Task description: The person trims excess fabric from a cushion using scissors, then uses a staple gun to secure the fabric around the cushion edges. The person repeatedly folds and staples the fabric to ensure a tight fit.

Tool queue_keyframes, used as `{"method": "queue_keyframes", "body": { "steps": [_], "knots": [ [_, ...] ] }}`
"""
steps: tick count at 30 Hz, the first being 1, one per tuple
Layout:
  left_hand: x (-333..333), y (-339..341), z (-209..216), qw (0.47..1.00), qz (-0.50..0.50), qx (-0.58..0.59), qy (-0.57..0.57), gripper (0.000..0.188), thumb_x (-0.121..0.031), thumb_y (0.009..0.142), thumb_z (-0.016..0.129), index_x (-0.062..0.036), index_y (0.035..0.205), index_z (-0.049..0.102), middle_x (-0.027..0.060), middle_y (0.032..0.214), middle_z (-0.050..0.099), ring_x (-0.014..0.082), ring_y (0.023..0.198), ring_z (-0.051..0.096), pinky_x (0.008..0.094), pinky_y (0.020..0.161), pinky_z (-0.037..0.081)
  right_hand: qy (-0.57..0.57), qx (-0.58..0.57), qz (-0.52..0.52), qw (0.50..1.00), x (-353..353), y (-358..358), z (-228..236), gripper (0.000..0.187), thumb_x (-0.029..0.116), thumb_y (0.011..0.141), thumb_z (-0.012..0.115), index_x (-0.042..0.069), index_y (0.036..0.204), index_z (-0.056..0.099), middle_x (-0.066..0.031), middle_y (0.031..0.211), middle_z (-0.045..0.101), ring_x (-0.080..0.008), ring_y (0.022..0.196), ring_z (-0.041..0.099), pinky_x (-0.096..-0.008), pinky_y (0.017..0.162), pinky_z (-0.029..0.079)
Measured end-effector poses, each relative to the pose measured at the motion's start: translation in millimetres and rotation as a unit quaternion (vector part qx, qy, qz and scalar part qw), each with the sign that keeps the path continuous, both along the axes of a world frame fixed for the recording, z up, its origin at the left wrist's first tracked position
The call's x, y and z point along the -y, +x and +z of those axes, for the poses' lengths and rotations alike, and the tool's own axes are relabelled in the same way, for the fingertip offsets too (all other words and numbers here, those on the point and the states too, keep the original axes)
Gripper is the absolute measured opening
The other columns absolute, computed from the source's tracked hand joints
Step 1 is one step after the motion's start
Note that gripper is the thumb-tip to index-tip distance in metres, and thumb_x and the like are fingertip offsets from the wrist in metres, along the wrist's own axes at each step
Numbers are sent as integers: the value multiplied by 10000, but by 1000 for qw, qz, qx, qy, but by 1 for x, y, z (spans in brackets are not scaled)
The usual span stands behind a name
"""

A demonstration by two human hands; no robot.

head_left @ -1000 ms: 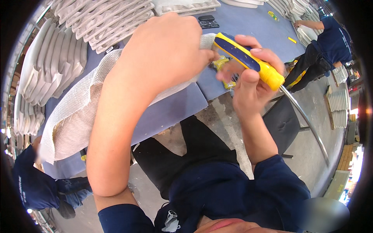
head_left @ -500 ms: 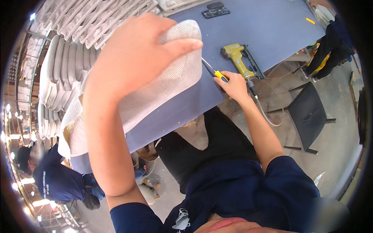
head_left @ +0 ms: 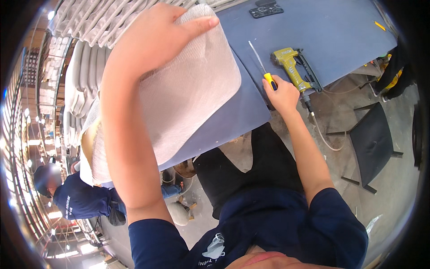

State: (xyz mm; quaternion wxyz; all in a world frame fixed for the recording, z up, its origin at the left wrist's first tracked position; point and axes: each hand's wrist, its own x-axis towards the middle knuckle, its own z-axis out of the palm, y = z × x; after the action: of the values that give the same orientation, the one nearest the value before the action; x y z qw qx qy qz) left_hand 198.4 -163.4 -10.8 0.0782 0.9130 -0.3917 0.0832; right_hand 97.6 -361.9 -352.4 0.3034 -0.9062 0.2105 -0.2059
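My left hand (head_left: 154, 38) grips the far edge of a light beige fabric-covered panel (head_left: 192, 94), thumb on the face towards me and the fingers partly hidden behind. The panel has rounded corners and stands tilted over the blue-grey table (head_left: 242, 112); its lower left edge shows a yellowish inside. In my right hand (head_left: 283, 95) is a screwdriver (head_left: 268, 79) with a yellow and dark handle, its thin metal shaft pointing away from me, apart from the panel. Just right of that hand, a yellow-green staple gun (head_left: 293, 67) lies on the table with a hose attached.
Stacked beige padded pieces (head_left: 83, 74) rise at the left. A dark patterned flat object (head_left: 266, 10) and a small yellow tool (head_left: 380, 26) lie on the far table. A black chair (head_left: 376, 139) stands on the floor at right. One person (head_left: 85, 195) is bent over at lower left; another stands far right.
My right hand has drawn the screwdriver away from the panel's edge, and its whole shaft now shows. The panel has tilted, showing more of its face, with my left hand still on it.
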Motion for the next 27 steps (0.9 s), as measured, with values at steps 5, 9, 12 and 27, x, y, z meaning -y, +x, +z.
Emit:
{"method": "queue_keyframes", "body": {
  "steps": [5, 9, 12, 27],
  "knots": [
    [3, 6, 7, 997, 60, -24, 38, 726, -637, 932, 728, 58, 745, 627, 123, 627, 513, 206, 614, 541, 423, 615, 427, 28, 50, -10, 998, 5, -4, -17, 444, 498, 945, 734, 117, 1165, 797, -166, 877, 770, -363, 833, 748, -463, 721, 558],
    [-3, -1, 17, 993, 98, -7, 60, 644, -568, 984, 662, 55, 1106, 770, 318, 1128, 744, 425, 1092, 718, 443, 969, 545, 25, 53, -5, 998, 2, -2, -19, 442, 500, 953, 731, 114, 1157, 798, -174, 865, 768, -370, 822, 747, -466, 713, 558],
    [-4, -1, 22, 993, 95, -57, 29, 647, -551, 968, 692, 81, 1088, 763, 333, 1094, 743, 444, 1067, 720, 457, 953, 552, 21, 51, -15, 998, 2, -2, -19, 436, 497, 952, 733, 116, 1153, 799, -174, 851, 766, -377, 806, 746, -466, 703, 557],
    [-14, -17, 18, 999, 38, -25, -11, 650, -544, 950, 698, 99, 1021, 763, 326, 997, 740, 472, 1021, 718, 488, 902, 565, 44, -9, -14, 999, -5, -2, -6, 432, 462, 972, 686, 209, 1322, 663, -128, 810, 760, -371, 766, 741, -485, 692, 543]
  ]
}}
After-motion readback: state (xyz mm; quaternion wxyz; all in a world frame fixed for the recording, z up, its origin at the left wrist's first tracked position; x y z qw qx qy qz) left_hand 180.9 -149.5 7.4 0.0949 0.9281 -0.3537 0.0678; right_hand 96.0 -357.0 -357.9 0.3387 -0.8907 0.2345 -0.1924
